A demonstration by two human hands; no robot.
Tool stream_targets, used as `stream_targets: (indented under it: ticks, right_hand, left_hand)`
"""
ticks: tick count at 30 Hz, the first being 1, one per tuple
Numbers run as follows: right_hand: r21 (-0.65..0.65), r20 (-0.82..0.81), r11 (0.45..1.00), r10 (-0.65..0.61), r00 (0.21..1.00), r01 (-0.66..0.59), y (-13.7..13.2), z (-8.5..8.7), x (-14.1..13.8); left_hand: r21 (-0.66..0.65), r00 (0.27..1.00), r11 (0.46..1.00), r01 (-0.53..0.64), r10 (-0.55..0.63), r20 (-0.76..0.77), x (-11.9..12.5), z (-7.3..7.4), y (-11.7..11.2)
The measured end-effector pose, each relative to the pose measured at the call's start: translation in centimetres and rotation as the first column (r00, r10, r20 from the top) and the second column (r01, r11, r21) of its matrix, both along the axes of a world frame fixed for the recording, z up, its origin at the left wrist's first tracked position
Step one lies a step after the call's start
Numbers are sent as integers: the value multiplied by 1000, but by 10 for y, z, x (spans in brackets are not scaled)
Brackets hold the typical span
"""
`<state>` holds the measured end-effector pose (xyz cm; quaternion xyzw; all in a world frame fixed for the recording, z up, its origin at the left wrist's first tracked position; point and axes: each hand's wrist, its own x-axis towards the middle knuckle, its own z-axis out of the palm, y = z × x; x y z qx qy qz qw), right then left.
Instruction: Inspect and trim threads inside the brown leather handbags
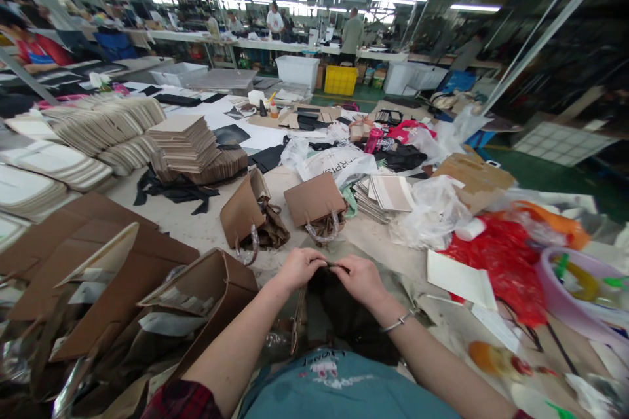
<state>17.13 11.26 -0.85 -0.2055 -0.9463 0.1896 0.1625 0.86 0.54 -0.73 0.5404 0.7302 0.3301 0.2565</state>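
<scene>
My left hand and my right hand meet in front of me, both pinching the upper edge of a dark olive-brown fabric piece. The cloth hangs down from my fingers toward my lap. Just beyond my hands, two brown handbags lie tipped on the table, with plastic-wrapped handles and bunched dark cloth beside them. To the left of my forearm stand several larger open brown bags with white paper inside.
Stacked tan panels and cream panels fill the left of the table. On the right lie clear plastic bags, a red plastic bag and a lilac basin. Other people work at far tables beyond a yellow crate.
</scene>
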Motion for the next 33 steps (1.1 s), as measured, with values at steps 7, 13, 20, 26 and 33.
stream_targets:
  ticks: [7,13,20,26,33]
  right_hand:
    - [-40,-30,996,80,996,-81,7,1,3]
    - [31,57,993,112,992,-114,30,0,-12]
    - [18,100,993,115,988,-117,62,-2,-26]
    - [18,154,996,81,985,-85,65,-3,-24]
    - [8,150,992,125,981,-127,58,-1,-16]
  left_hand:
    - [-34,998,999,1,-4,-69,1,4,8]
    - [-77,992,996,47,-56,-115,-8,5,26]
    - [-127,984,991,42,-63,-164,-16,7,55]
    - [-121,980,992,47,-70,-187,-12,6,62]
    - [-106,977,993,50,-71,-199,-10,2,57]
